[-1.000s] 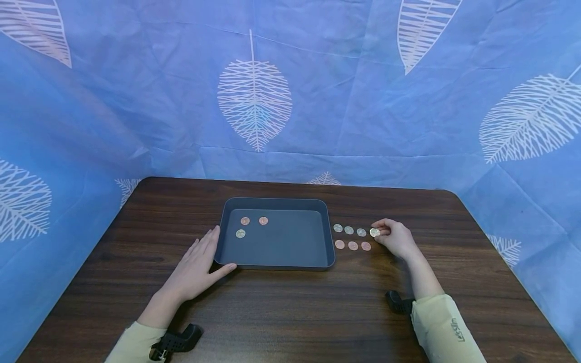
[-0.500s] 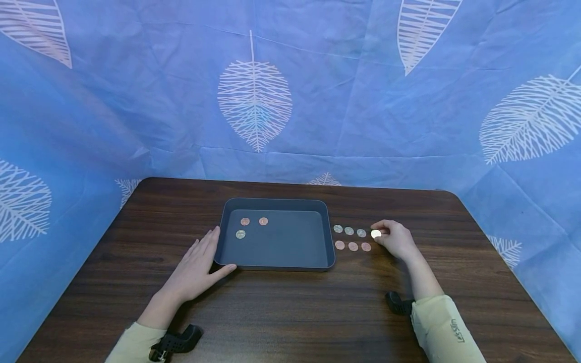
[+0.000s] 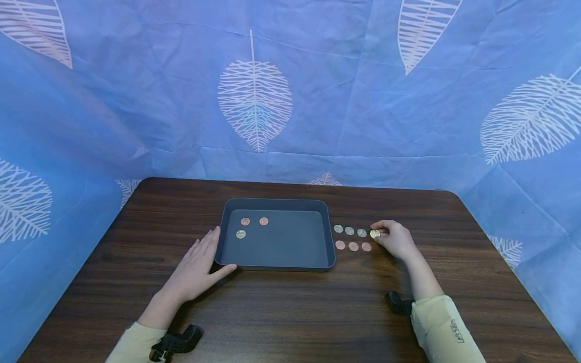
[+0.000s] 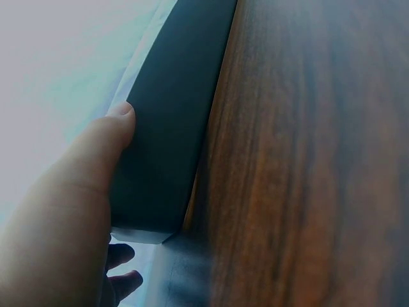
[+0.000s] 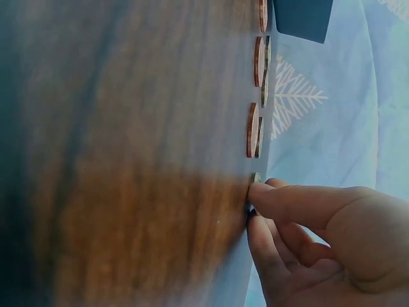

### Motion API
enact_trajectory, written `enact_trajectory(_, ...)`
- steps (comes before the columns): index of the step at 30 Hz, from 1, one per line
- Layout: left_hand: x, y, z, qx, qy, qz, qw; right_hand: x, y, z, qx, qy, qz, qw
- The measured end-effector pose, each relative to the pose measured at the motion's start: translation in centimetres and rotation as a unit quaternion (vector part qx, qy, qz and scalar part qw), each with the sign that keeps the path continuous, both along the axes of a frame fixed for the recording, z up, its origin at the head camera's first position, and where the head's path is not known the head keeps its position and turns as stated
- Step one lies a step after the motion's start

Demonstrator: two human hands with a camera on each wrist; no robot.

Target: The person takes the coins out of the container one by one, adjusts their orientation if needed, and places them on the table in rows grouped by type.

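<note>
The blue cloth (image 3: 327, 111) fills everything behind your table, and the outer leaf prints get chopped off by the frame. The dark wood table (image 3: 281, 312) runs out of shot at the bottom. Your grey tray (image 3: 281, 242) sits mid-table; the left wrist view shows mostly its outer wall, with the inside washed out, and the right wrist view only catches a corner. There's lettering on your right sleeve (image 3: 447, 327), too small to read reliably.

Your left hand (image 3: 195, 269) lies along the tray's near left corner, fingers straight, thumb against the near wall, not clamped on anything. From that wrist, the thumb hides most of the other fingers. Your right hand (image 3: 395, 239) has thumb and fingers pinched on the gold coin (image 3: 374, 233), at the right end of the silver coins (image 3: 349, 231). Fingertips cover part of it, and I can't tell if it's touching the wood.

Three copper coins (image 3: 353, 246) line up just nearer you; edge-on from the right wrist, they partly block the silver ones. Two more coppers (image 3: 264, 221) and a pale gold one (image 3: 240, 234) lie inside the tray. Their faces are too small to make out.
</note>
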State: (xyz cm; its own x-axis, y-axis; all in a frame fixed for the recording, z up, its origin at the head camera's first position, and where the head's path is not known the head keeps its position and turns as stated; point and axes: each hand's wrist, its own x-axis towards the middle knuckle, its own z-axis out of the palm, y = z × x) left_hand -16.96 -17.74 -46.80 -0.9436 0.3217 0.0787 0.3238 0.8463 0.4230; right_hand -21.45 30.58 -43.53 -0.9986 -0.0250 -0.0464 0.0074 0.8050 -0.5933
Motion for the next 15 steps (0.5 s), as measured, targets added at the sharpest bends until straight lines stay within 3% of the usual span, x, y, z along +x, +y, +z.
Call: enact_trajectory(15,-0.02,-0.05,0.08,0.0,-0.002,0.001,1.0,-0.1,-0.35,0.19,0.0,0.011,-0.001,1.0)
